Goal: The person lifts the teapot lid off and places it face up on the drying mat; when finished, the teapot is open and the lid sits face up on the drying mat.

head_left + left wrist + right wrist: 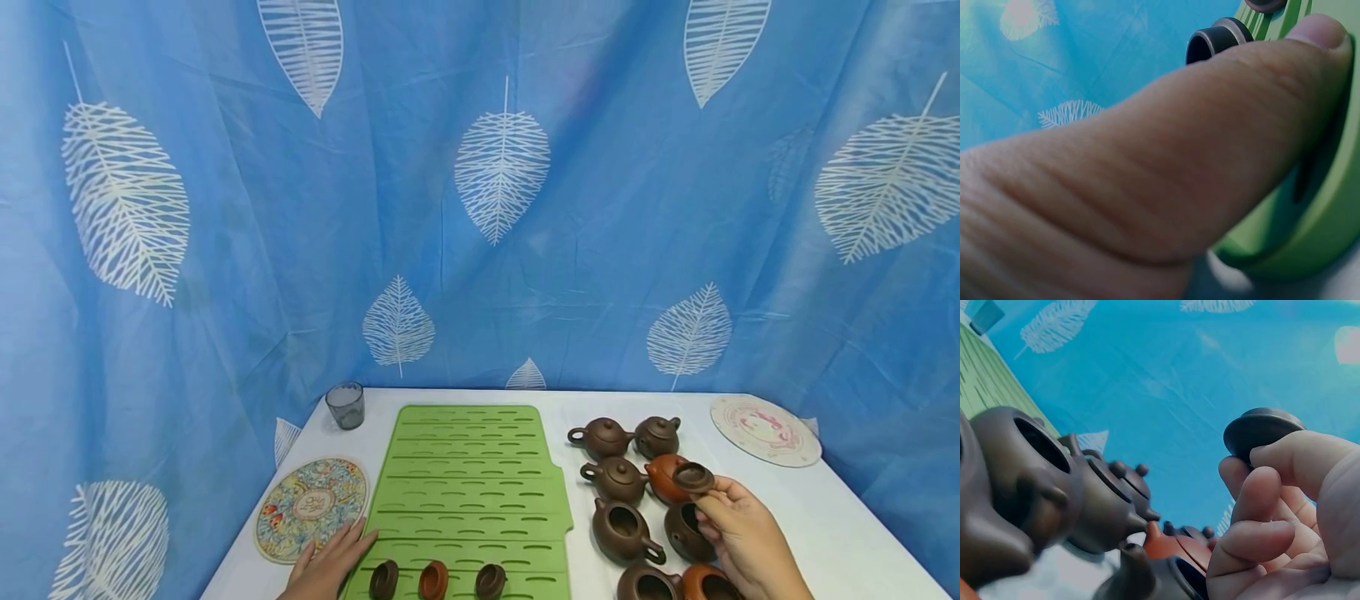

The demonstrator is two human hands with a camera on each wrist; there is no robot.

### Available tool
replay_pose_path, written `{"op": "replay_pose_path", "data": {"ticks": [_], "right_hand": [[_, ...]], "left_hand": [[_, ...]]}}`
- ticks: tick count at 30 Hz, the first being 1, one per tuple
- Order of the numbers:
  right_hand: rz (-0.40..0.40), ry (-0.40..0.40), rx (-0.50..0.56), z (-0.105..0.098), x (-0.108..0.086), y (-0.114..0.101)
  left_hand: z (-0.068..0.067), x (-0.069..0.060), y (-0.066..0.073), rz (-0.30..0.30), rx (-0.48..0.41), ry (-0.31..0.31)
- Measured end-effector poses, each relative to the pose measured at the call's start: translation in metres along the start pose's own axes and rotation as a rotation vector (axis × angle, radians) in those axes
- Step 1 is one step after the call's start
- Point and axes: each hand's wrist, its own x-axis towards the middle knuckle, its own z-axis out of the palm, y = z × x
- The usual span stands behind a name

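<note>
"Your right grip [742,529] pinches one dark lid [693,477] between thumb and fingers, held up by the right column of pots [621,550] on the worktop [810,508]."

"And the left?"

"Your left grip [330,565] has its fingers stretched out, holding nothing, resting at the left edge of the green mat [480,492], beside the patterned disc [313,503]."

"What does the lid need?"

"It looks hollow side up, collar away from your palm, so the knob is probably hidden in the pinch. Seating it on a pot would call for turning it over first, matching collar to mouth, then lowering it straight and lightly; a knock could chip it. An uncovered dark pot [678,543] stands right by your fingers, so mind its rim."

"Where is the room?"

"Little among the pots: they crowd together, spouts and handles poking into the gaps, so lift clear before going sideways. Bare worktop lies to their right, with the pale disc [765,430] at the far right edge. Three more lids [433,581] line the mat's near end; keep your left fingers from brushing the leftmost."
</note>
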Motion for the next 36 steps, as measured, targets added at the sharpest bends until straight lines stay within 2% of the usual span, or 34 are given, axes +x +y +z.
{"op": "replay_pose_path", "data": {"ticks": [8,15,20,23,29,36], "right_hand": [[0.028,-0.04,-0.003,0.023,-0.003,-0.002],[0.001,-0.136,0.025,0.05,-0.007,-0.007],[0.049,-0.164,0.067,0.072,-0.012,-0.007],[0.087,-0.187,0.072,0.089,-0.015,-0.006],[0.153,-0.298,0.072,0.122,-0.019,-0.008],[0.191,-0.461,0.042,0.155,-0.022,-0.008]], "left_hand": [[0.001,0.0,0.002,0.018,0.028,0.028],[-0.003,0.001,-0.003,0.002,-0.001,-0.021],[-0.002,0.002,-0.005,-0.022,-0.035,-0.052],[0.0,0.002,-0.006,-0.014,-0.035,-0.05],[0.0,0.003,-0.007,-0.007,-0.005,-0.048],[-0.001,0.004,-0.008,-0.02,-0.039,-0.064]]}}
